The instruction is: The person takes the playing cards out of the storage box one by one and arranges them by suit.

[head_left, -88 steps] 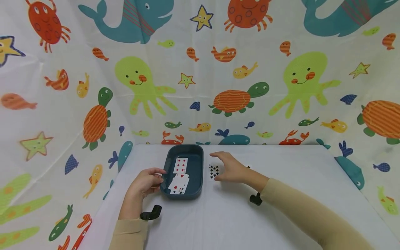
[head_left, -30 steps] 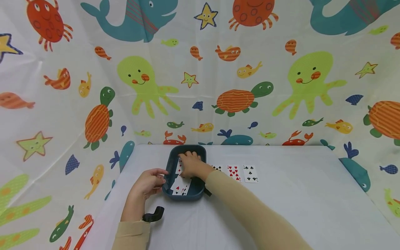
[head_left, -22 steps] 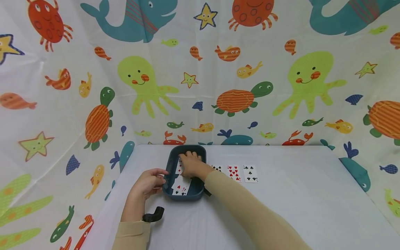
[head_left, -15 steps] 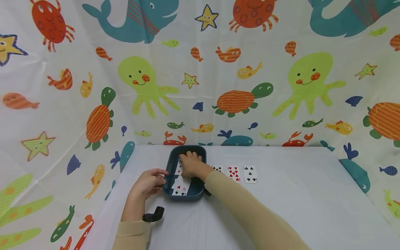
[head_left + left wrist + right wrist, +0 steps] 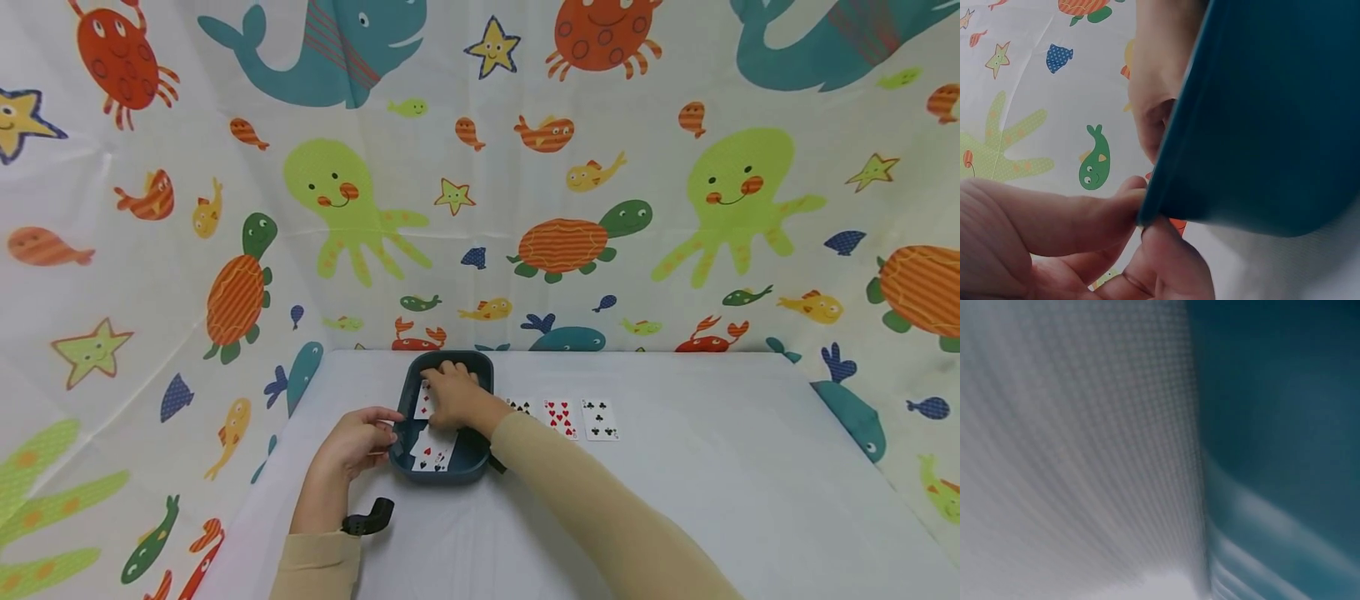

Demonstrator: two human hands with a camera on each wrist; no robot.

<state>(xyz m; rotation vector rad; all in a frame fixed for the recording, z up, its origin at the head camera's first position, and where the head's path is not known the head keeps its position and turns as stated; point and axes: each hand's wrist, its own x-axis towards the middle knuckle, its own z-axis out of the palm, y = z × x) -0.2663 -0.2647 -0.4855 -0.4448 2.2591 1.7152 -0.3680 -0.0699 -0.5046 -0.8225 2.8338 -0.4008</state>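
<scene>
A dark blue tray (image 5: pixel 480 467) stands on the white table with playing cards inside. My left hand (image 5: pixel 362 437) pinches its left rim; in the left wrist view the thumb and fingers (image 5: pixel 1172 259) hold that rim (image 5: pixel 1175 144). My right hand (image 5: pixel 456 398) reaches inside, thumb and fingers at opposite ends of a red diamond card (image 5: pixel 422 402), whose right part is hidden under the hand. Several overlapping cards (image 5: pixel 433 452) lie in the near part of the tray. The right wrist view shows only the tray wall (image 5: pixel 1279 425) and blurred white cloth.
Right of the tray lie a row of face-up cards: a black-suited card (image 5: pixel 520 405) partly covered by my right arm, a hearts card (image 5: pixel 560 417) and a five of clubs (image 5: pixel 601 419). A sea-animal curtain (image 5: pixel 480 225) hangs behind the table.
From beside the black-suited card, my right hand has moved left into the tray and onto the diamond card. Lately hand and card have slid slightly left together. My left hand stays on the rim.
</scene>
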